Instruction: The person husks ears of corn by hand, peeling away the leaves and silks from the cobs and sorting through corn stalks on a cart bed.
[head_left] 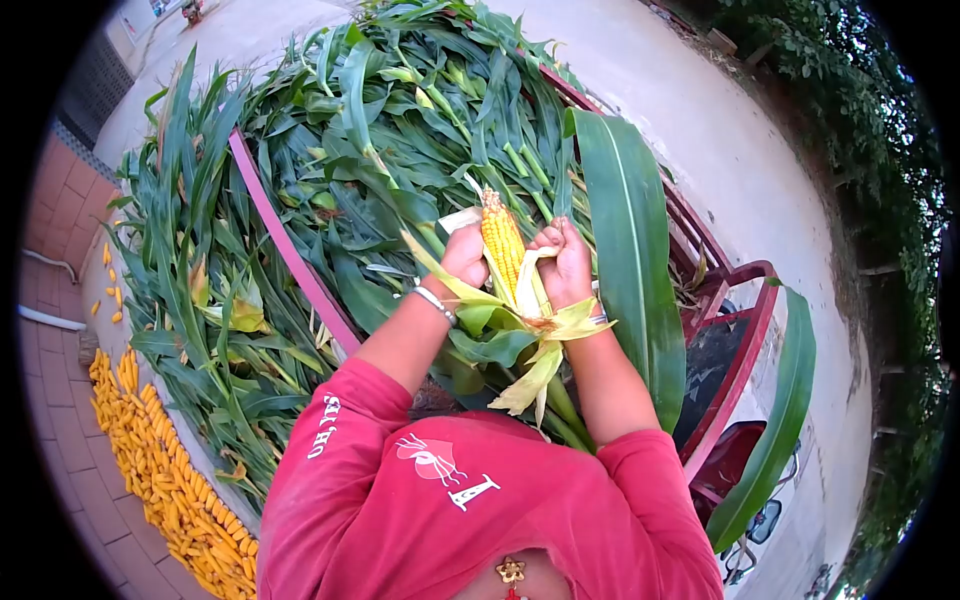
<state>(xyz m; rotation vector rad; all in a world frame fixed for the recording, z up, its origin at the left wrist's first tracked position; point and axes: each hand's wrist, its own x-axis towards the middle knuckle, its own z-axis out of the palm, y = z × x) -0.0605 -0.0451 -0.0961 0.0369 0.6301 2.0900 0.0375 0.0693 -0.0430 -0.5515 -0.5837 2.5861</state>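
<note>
A yellow corn cob (pixel 502 238) stands nearly upright between my hands, its kernels bare at the tip and along the front. My left hand (pixel 466 256) is closed beside the cob on a pale strip of husk, part of which sticks out above the fingers. On the other side, my right hand (pixel 567 264) is closed on another strip of corn husk (pixel 534 278) that runs down to the cob's base. Peeled, yellowish husk leaves (pixel 545 362) hang below, near my wrists. The green stalk (pixel 566 408) reaches down toward my body.
A large heap of green corn stalks (pixel 300 180) fills a cart with a red metal frame (pixel 720 430). A pink rail (pixel 290 240) crosses the heap. Long leaves (pixel 632 250) arch at my right. Husked cobs (pixel 170 470) are piled on the paving at lower left.
</note>
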